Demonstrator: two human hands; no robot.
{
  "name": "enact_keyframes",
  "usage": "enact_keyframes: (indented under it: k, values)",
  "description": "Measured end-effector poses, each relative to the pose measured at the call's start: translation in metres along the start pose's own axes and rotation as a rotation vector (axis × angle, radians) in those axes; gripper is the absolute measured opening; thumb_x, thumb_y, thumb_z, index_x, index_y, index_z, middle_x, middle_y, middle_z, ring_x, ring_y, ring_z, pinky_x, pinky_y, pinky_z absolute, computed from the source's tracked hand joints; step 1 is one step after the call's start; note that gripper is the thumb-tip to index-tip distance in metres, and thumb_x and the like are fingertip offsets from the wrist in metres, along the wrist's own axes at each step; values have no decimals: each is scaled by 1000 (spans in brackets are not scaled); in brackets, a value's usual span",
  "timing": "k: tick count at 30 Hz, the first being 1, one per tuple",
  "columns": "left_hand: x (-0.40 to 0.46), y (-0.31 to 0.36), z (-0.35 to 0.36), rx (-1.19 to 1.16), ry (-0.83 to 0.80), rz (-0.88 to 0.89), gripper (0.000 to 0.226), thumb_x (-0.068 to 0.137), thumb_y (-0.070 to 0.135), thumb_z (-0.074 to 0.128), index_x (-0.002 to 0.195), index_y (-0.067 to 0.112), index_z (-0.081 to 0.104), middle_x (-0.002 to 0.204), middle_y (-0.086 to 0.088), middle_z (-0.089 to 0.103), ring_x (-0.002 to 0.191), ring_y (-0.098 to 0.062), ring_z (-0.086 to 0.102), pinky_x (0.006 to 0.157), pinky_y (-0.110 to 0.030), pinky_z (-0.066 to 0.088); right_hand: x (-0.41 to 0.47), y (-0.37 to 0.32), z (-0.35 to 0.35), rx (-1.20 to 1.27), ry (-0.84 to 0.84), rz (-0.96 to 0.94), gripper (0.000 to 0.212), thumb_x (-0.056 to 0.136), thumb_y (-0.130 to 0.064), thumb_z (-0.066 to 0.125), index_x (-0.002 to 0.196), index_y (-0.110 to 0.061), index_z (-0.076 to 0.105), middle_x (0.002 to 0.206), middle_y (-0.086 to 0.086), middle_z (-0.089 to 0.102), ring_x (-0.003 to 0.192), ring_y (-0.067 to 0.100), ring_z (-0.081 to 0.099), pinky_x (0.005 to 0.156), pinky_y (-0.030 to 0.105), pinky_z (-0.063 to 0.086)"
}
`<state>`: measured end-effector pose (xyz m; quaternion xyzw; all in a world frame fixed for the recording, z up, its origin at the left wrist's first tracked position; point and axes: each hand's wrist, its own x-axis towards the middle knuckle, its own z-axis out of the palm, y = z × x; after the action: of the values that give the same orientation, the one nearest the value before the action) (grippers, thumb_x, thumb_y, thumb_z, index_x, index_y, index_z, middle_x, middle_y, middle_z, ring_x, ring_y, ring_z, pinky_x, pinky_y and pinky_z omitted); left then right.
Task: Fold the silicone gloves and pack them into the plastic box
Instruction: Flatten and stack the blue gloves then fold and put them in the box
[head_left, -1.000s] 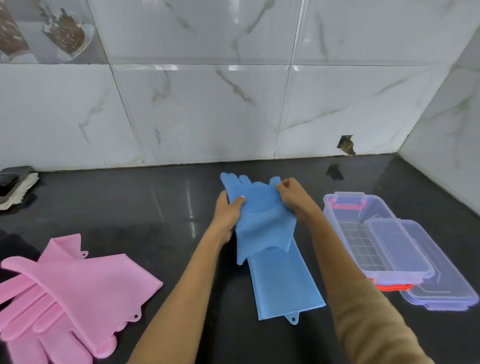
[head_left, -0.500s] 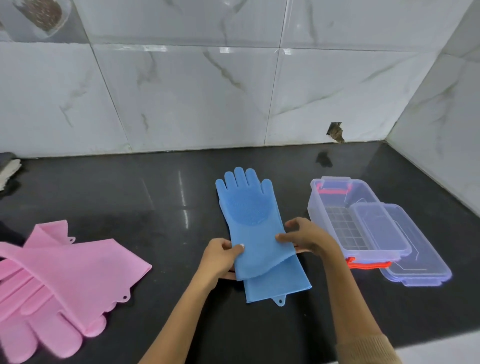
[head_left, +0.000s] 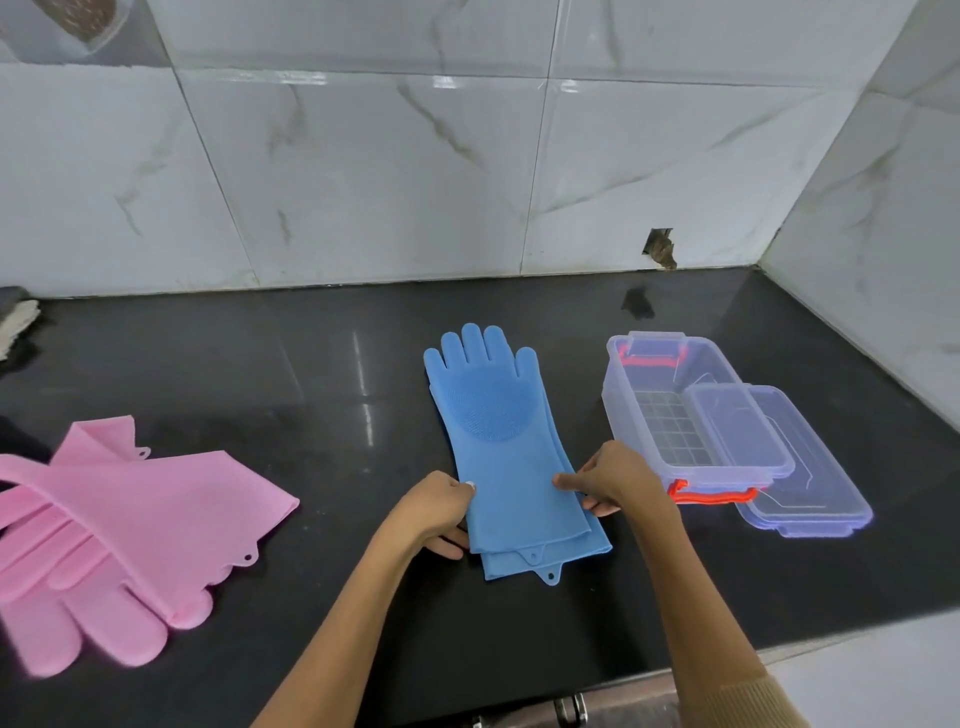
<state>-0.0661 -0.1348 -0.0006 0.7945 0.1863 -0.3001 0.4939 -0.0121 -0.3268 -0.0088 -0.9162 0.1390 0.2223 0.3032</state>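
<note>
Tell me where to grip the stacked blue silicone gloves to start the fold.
Probably at the cuff end of the blue silicone gloves, nearest you. The left hand and right hand already pinch the long edges there. The gloves lie flat, fingers pointing to the wall, so lift the cuffs from both sides and fold forward.

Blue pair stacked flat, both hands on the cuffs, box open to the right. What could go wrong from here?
1. The blue gloves are stacked slightly offset at the cuffs; folding now may leave an uneven bundle.
2. The lid rests partly over the plastic box, narrowing the opening; packing could catch it.
3. The right hand works close to the box and may nudge it. The left hand grips only the cuff edge, so springy silicone could slip.
</note>
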Motion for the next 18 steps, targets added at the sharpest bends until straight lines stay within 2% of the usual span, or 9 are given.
enact_keyframes:
  k: [4, 9, 13, 16, 18]
  values:
    - [1, 3, 5, 118, -22, 9, 41, 103, 31, 30, 126, 8, 55, 87, 1, 59, 72, -10, 58, 62, -22, 53, -4, 1, 3, -65, 25, -52, 35, 84, -30, 71, 105, -2, 68, 105, 13, 70, 83, 21, 68, 84, 29, 55]
    - [4, 0, 9, 281, -21, 46, 34, 99, 25, 38, 119, 9, 59, 77, 7, 58, 67, -8, 53, 62, -21, 53, -7, 9, -6, -44, -58, -8, 27, 83, -21, 72, 102, -2, 70, 101, 11, 67, 82, 19, 63, 82, 27, 53]
    - [5, -6, 14, 373, 183, 44, 18, 87, 28, 64, 95, 12, 61, 77, 1, 65, 70, -16, 65, 71, -31, 60, -9, 15, -2, -88, -24, 9, 39, 77, -27, 78, 105, -1, 68, 106, 13, 69, 79, 20, 63, 84, 29, 55]
    - [4, -10, 18, 357, 325, 42, 30, 77, 33, 74, 90, 12, 58, 88, -4, 67, 78, -20, 69, 77, -38, 60, -9, 19, 1, -59, -14, 35, 41, 75, -28, 80, 103, -1, 66, 101, 14, 69, 75, 20, 65, 80, 29, 57]
    - [4, -12, 19, 320, 349, 64, 30, 79, 34, 73, 90, 13, 55, 92, -3, 66, 82, -22, 69, 77, -39, 60, -11, 23, 4, -44, -13, 52, 38, 76, -29, 79, 98, -3, 63, 93, 12, 66, 69, 19, 65, 70, 27, 57]
